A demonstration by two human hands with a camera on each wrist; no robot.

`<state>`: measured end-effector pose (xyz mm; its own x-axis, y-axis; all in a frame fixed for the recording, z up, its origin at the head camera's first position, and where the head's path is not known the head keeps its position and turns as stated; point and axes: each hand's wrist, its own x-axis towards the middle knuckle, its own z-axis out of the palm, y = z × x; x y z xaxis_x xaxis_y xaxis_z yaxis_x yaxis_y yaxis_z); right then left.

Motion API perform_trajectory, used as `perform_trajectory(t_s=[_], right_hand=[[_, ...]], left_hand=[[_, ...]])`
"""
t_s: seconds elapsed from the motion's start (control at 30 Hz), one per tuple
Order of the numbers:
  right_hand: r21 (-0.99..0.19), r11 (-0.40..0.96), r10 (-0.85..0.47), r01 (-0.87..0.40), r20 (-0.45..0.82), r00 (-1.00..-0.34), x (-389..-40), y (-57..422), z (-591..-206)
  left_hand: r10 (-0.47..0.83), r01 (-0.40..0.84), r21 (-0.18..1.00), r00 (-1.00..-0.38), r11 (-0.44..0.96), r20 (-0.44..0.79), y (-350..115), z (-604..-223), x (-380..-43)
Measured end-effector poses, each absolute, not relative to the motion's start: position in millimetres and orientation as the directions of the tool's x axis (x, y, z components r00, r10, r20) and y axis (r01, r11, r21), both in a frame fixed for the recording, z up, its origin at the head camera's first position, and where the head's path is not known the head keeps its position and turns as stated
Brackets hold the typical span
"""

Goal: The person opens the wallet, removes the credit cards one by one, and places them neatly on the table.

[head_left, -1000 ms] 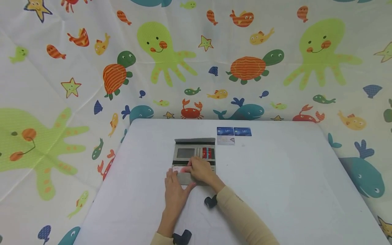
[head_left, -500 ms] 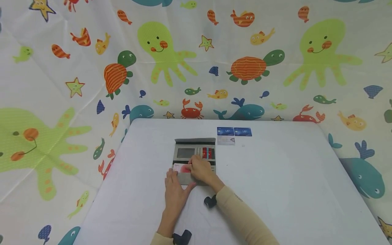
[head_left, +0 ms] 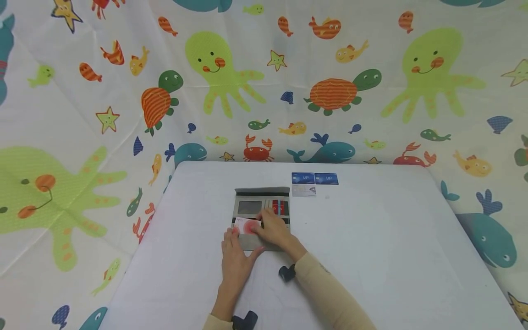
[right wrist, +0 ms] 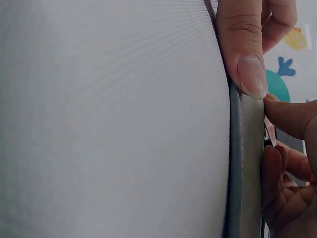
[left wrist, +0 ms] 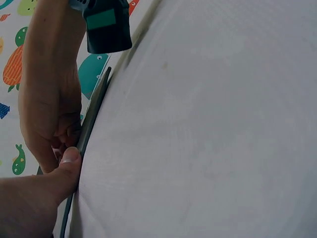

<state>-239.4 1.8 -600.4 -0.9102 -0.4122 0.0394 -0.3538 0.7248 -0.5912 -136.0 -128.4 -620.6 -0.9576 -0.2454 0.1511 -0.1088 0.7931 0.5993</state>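
An unfolded grey wallet (head_left: 251,243) lies on the white table, with a clear window and red cards in its upper part. My right hand (head_left: 275,229) pinches a pink-and-white card (head_left: 242,223) by its right side, above the wallet's lower pocket. The card's lower edge is at the pocket's rim; whether some is still inside I cannot tell. My left hand (head_left: 235,259) rests on the wallet's lower left corner, fingers straight, thumb spread along the near edge. In the right wrist view the left thumb (right wrist: 251,74) presses the wallet's edge (right wrist: 250,163).
Two blue VIP cards (head_left: 303,178) and a pale card (head_left: 304,190) lie behind and right of the wallet. Behind the white-covered table (head_left: 392,238) hangs a cloth (head_left: 255,55) printed with sea animals. Black devices (head_left: 287,273) sit on both wrists.
The pink-and-white card has slid up out of the lower pocket, away from the person, with the right hand pulling it. The left hand has stayed in place.
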Motion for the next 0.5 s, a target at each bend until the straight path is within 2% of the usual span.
perform_trajectory(t_s=[0.5], right_hand=[[-0.682,0.673,-0.356,-0.286,0.041,-0.934,-241.4,5.9,-605.1]], left_hand=[[-0.26,-0.134,0.603,-0.957,0.786,0.126,-128.2,-622.2,-135.8]])
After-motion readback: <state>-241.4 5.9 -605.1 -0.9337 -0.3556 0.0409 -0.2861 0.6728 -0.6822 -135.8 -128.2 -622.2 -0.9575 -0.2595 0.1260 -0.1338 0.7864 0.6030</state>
